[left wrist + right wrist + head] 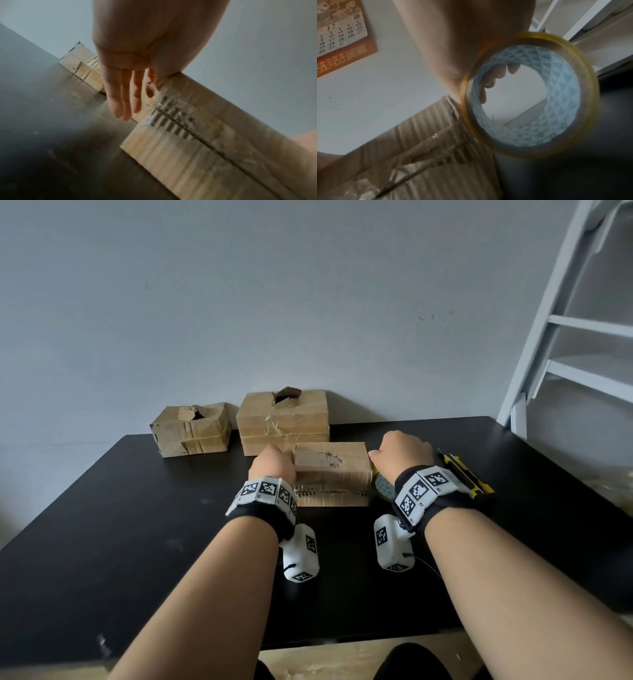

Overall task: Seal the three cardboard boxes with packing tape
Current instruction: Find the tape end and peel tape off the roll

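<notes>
- The left hand [274, 462] rests against the left end of the near box [331, 474]. Its grip is loose: in the left wrist view the fingers [120, 97] hang straight past the box edge and hold nothing. For this step it should press flat on the lid, I judge, to keep the flaps level and the box steady on the desk [120, 542].
- The near box lies between the two hands at mid-desk. Its brown cardboard is worn, with a torn, scuffed patch on top and a dark seam along the near face.
- The right hand [400, 453] grips the tape roll [529, 97], fingers curled through its core, at the box's right end. The roll is clear yellowish tape on a blue-patterned core. The tape wants to run straight along the seam, pulled taut.
- Two more boxes [191, 429] stand at the back by the wall, tops torn open.
</notes>
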